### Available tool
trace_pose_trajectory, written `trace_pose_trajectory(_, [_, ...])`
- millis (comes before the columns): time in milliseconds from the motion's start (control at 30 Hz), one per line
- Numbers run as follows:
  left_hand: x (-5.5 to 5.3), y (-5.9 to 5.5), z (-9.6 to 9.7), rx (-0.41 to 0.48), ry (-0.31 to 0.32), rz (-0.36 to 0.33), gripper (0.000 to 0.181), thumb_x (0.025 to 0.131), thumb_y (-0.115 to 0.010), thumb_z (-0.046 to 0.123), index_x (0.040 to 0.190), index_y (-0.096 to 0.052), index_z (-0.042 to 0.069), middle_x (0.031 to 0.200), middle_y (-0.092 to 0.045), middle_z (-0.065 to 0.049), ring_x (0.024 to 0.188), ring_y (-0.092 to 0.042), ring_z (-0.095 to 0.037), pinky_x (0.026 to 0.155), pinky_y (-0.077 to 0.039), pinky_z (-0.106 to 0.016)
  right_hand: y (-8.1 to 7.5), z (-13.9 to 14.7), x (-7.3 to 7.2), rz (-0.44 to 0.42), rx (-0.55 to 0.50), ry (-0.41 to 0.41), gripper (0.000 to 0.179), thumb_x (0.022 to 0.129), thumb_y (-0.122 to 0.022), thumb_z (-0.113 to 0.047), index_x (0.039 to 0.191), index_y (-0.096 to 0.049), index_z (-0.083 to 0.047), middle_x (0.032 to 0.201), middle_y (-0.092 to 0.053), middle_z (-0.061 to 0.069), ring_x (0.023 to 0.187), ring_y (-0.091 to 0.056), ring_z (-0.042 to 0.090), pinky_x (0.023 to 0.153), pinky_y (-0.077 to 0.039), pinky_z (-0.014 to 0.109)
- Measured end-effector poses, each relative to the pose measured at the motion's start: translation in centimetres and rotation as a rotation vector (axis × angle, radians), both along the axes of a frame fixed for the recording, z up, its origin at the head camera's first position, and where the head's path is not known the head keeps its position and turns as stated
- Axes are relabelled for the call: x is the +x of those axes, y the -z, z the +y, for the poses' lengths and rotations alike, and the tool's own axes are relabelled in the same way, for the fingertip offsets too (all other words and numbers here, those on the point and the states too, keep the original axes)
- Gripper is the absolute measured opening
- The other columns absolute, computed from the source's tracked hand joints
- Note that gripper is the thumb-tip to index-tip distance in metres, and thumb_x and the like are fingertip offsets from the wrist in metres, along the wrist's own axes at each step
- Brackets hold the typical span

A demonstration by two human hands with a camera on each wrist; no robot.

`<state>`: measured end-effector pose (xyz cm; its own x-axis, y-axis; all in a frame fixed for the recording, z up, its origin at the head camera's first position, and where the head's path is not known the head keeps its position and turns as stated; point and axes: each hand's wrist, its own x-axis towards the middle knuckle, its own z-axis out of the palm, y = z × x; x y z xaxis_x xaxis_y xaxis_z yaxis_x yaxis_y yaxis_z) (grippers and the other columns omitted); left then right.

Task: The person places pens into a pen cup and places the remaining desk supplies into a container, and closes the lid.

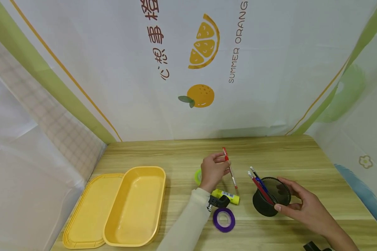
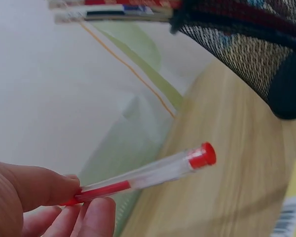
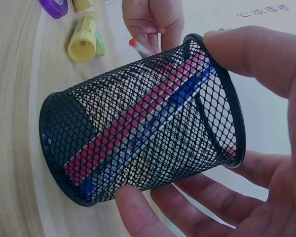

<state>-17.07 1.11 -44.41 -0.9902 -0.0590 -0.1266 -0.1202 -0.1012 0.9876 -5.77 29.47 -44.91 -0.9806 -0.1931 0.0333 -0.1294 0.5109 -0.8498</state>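
Observation:
My left hand [image 1: 214,170] pinches a red-capped pen [image 1: 233,176] between thumb and fingers, its clear barrel and red end plug [image 2: 202,155] pointing away from the fingers in the left wrist view. To its right, my right hand [image 1: 304,205] grips a black mesh pen cup [image 1: 264,205] at the rim and side. The cup leans, mouth up. Inside it, a red pencil [image 3: 138,118] and a blue pen [image 3: 182,94] show through the mesh, along with a dark pencil [image 1: 253,171]. White erasers on the pencils stick out over the rim.
Below the left hand lie a yellow glue stick [image 1: 229,197] and a purple tape roll [image 1: 218,226]. A green tape roll [image 1: 198,177] is partly hidden behind that hand. On the left, a yellow bin [image 1: 138,209] overlaps its yellow lid [image 1: 91,212]. White printed cloth hangs around the wooden table [image 1: 182,150].

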Motion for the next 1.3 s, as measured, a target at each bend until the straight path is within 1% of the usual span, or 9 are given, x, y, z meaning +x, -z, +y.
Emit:
trace_pose_trajectory(200, [0.6, -1.2, -0.3, 0.057, 0.02, 0.006, 0.039, 0.089, -0.081, -0.002, 0.126, -0.075, 0.007, 0.106, -0.076, -0.011, 0.093, -0.079, -0.031, 0.072, -0.066, -0.033, 0.1, 0.1, 0.0, -0.011, -0.009, -0.001, 0.083, 0.094, -0.083, -0.019, 0.164, -0.037, -0.012, 0.148, -0.056, 0.027, 0.109, -0.064, -0.007, 0.069, -0.064, 0.031])
trace_pose_trajectory(433, [1.6, -2.6, -0.5, 0.118, 0.032, 0.041, 0.04, 0.089, -0.081, -0.002, 0.127, -0.073, 0.008, 0.11, -0.073, -0.012, 0.082, -0.077, -0.02, 0.071, -0.066, -0.033, 0.1, 0.2, 0.0, -0.02, -0.007, 0.0, 0.083, 0.094, -0.082, -0.02, 0.164, -0.037, -0.013, 0.148, -0.055, 0.028, 0.107, -0.068, -0.003, 0.069, -0.064, 0.031])
trace_pose_trajectory(533, [2.2, -3.3, -0.5, 0.132, 0.037, 0.053, 0.039, 0.089, -0.081, -0.001, 0.126, -0.073, 0.009, 0.111, -0.072, -0.013, 0.081, -0.075, -0.019, 0.071, -0.066, -0.034, 0.0, 0.2, 0.1, -0.015, -0.009, 0.001, 0.083, 0.094, -0.083, -0.02, 0.164, -0.037, -0.013, 0.148, -0.056, 0.027, 0.108, -0.067, -0.003, 0.069, -0.064, 0.031])
trace_pose_trajectory(733, [3.3, -4.8, -0.7, 0.149, 0.047, 0.073, 0.036, 0.09, -0.08, 0.0, 0.124, -0.072, 0.009, 0.112, -0.072, -0.013, 0.088, -0.077, -0.025, 0.072, -0.066, -0.035, 0.1, 0.2, 0.1, -0.001, -0.008, 0.0, 0.083, 0.094, -0.083, -0.02, 0.164, -0.038, -0.013, 0.148, -0.056, 0.025, 0.112, -0.062, -0.009, 0.069, -0.064, 0.031])
trace_pose_trajectory(867, [4.0, -5.6, -0.7, 0.18, 0.058, 0.076, 0.036, 0.09, -0.079, -0.001, 0.124, -0.071, 0.01, 0.112, -0.071, -0.011, 0.089, -0.077, -0.023, 0.073, -0.066, -0.036, 0.1, 0.3, 0.0, -0.01, -0.009, -0.001, 0.083, 0.094, -0.082, -0.02, 0.164, -0.037, -0.014, 0.15, -0.054, 0.028, 0.111, -0.064, -0.007, 0.069, -0.064, 0.031])
trace_pose_trajectory(1000, [4.8, -6.3, -0.5, 0.222, 0.073, 0.078, 0.037, 0.089, -0.08, -0.002, 0.123, -0.071, 0.011, 0.111, -0.071, -0.01, 0.093, -0.077, -0.027, 0.072, -0.066, -0.037, 0.1, 0.4, 0.0, -0.005, 0.001, 0.001, 0.083, 0.094, -0.083, -0.021, 0.164, -0.037, -0.014, 0.151, -0.053, 0.028, 0.112, -0.061, -0.011, 0.069, -0.063, 0.031])
trace_pose_trajectory(1100, [5.3, -6.8, -0.3, 0.253, 0.094, 0.087, 0.039, 0.089, -0.079, -0.003, 0.124, -0.07, 0.011, 0.112, -0.069, -0.011, 0.092, -0.076, -0.027, 0.072, -0.066, -0.036, 0.2, 0.4, 0.1, -0.008, -0.012, -0.004, 0.083, 0.095, -0.082, -0.02, 0.164, -0.037, -0.013, 0.15, -0.054, 0.028, 0.11, -0.064, -0.007, 0.069, -0.063, 0.031])
trace_pose_trajectory(1233, [6.0, -7.2, -0.1, 0.287, 0.128, 0.093, 0.041, 0.091, -0.077, -0.005, 0.129, -0.067, 0.008, 0.114, -0.065, -0.013, 0.093, -0.075, -0.023, 0.073, -0.066, -0.036, 0.2, 0.3, 0.1, 0.0, -0.035, -0.014, 0.082, 0.094, -0.082, -0.018, 0.163, -0.038, -0.012, 0.144, -0.057, 0.025, 0.107, -0.07, 0.003, 0.069, -0.063, 0.031])
trace_pose_trajectory(1300, [6.3, -7.3, 0.1, 0.303, 0.14, 0.1, 0.041, 0.092, -0.077, -0.005, 0.13, -0.066, 0.006, 0.113, -0.064, -0.012, 0.096, -0.075, -0.024, 0.074, -0.066, -0.035, 0.3, 0.2, 0.1, 0.013, -0.032, -0.012, 0.082, 0.094, -0.083, -0.018, 0.163, -0.039, -0.013, 0.142, -0.059, 0.023, 0.109, -0.069, 0.002, 0.069, -0.064, 0.031])
